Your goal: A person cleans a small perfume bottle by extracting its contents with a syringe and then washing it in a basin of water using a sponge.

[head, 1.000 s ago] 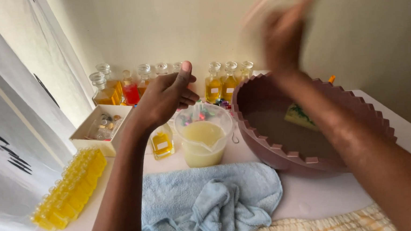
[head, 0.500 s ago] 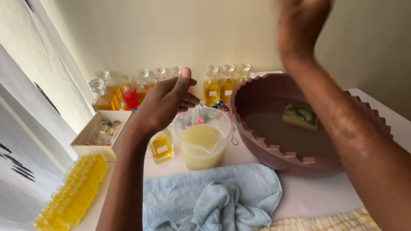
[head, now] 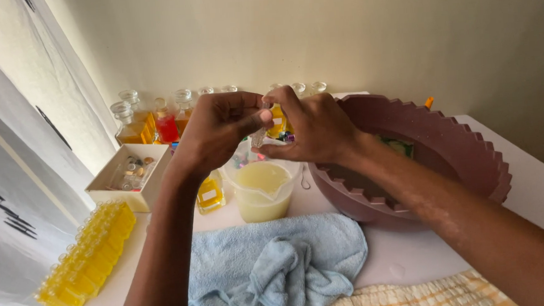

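Note:
My left hand (head: 218, 128) and my right hand (head: 311, 129) meet above a clear plastic jug (head: 263, 194) of pale yellow liquid. Between their fingertips they pinch a small clear glass vial (head: 259, 135), held upright over the jug's mouth. The vial is mostly hidden by the fingers. A small square bottle of yellow liquid (head: 211, 193) stands just left of the jug, under my left wrist.
A large mauve basin (head: 464, 155) with a notched rim holds murky water and a sponge (head: 399, 146). Stoppered bottles of amber and red liquid (head: 152, 119) line the wall. A white box (head: 121, 176), rows of small yellow vials (head: 88, 256) and a blue towel (head: 278, 264) lie nearby.
My right hand, which was raised high and blurred with motion, has come down to meet my left hand over the jug. Both hands now pinch the small vial.

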